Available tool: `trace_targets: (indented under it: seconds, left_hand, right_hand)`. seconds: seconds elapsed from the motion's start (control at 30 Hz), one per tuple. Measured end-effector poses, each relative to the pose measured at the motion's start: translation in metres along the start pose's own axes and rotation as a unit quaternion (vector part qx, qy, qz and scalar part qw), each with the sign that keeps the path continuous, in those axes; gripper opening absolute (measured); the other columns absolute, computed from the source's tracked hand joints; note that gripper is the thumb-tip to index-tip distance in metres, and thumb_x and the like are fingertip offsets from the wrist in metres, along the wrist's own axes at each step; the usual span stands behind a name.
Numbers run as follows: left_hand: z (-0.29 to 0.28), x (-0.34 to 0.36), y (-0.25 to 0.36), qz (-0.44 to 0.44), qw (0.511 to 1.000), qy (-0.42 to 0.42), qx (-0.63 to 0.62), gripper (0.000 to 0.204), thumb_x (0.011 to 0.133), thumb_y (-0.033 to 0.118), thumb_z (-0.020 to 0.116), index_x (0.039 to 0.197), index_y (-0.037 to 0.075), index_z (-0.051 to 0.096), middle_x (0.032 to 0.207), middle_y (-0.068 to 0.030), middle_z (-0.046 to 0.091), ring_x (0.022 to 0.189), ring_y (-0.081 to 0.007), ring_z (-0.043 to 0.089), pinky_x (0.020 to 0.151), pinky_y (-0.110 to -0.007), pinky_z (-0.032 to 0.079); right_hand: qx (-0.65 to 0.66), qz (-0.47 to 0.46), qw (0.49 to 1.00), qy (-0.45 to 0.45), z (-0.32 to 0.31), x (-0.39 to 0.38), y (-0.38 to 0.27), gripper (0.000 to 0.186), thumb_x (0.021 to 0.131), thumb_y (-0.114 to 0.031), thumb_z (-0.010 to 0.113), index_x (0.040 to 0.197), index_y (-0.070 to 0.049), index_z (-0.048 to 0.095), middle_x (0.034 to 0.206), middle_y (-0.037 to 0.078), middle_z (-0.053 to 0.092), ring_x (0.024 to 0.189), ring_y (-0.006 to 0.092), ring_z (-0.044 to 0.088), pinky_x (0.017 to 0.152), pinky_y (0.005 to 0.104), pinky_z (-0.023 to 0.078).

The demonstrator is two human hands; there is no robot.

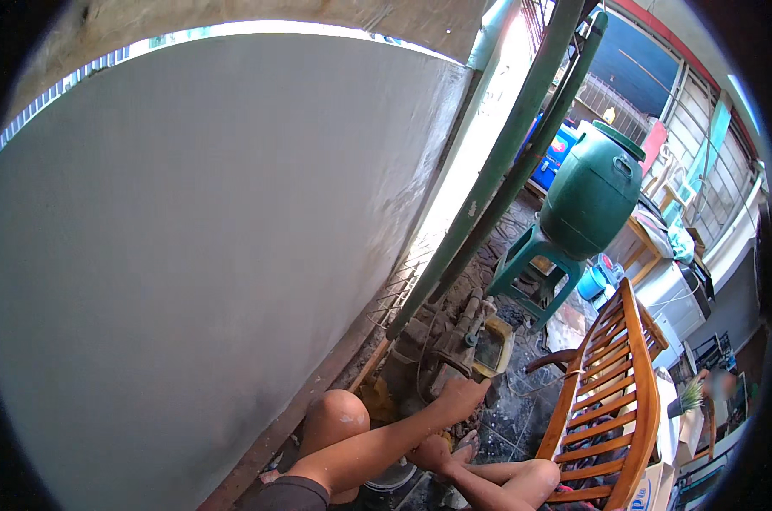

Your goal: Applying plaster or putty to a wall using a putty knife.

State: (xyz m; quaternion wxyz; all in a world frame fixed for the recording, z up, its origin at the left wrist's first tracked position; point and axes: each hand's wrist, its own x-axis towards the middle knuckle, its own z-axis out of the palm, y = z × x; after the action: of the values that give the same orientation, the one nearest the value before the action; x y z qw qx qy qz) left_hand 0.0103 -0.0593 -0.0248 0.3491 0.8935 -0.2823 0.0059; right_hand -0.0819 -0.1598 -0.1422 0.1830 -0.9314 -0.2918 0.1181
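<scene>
My left hand (462, 399) reaches forward with its fingers closed, its back turned up. What it grips, if anything, is hidden. Just beyond it sits a grimy machine with pipes (461, 336), which looks like a water pump, beside a yellowish cut-open container (495, 347). A dark curved piece (447, 364) lies right by my left fingers. My right hand (433, 453) is lower and closer to me, closed, between my knees and next to my foot (467, 444). I cannot make out what it holds. A pale bucket (393, 479) stands below it, partly covered by my left arm.
A grey wall (215, 238) runs along my left. Green metal posts (496, 187) rise beyond the machine. A green barrel (592, 194) stands on a green plastic stool (535, 264). On my right is a slatted wooden bench (603, 400), with a cardboard box (654, 485) behind it.
</scene>
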Motion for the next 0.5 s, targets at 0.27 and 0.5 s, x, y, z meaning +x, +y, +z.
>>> trace_targets:
  seconds: [0.27, 0.5]
  left_hand:
    - [0.009, 0.001, -0.011, 0.016, 1.0, 0.014, -0.013, 0.023, 0.081, 0.017, 0.064, 0.097, 0.005, 0.051, 0.078, -0.0175, 0.066, 0.076, -0.0377, 0.066, 0.064, -0.049, 0.051]
    - [0.016, 0.005, -0.011, 0.033, 0.999, -0.006, 0.029, 0.027, 0.081, 0.017, 0.065, 0.101, 0.004, 0.052, 0.073, -0.0165, 0.066, 0.069, -0.0363, 0.066, 0.058, -0.049, 0.051]
  right_hand:
    - [-0.025, 0.004, 0.999, -0.04, 0.004, 0.0, -0.006, 0.032, 0.079, -0.041, 0.062, 0.09, -0.011, 0.066, 0.077, 0.015, 0.067, 0.072, 0.0353, 0.066, 0.061, 0.0469, 0.052]
    - [-0.009, -0.066, 0.996, 0.059, 0.024, -0.002, 0.017, 0.035, 0.078, -0.042, 0.065, 0.085, -0.008, 0.067, 0.073, 0.014, 0.067, 0.067, 0.0352, 0.066, 0.06, 0.0469, 0.052]
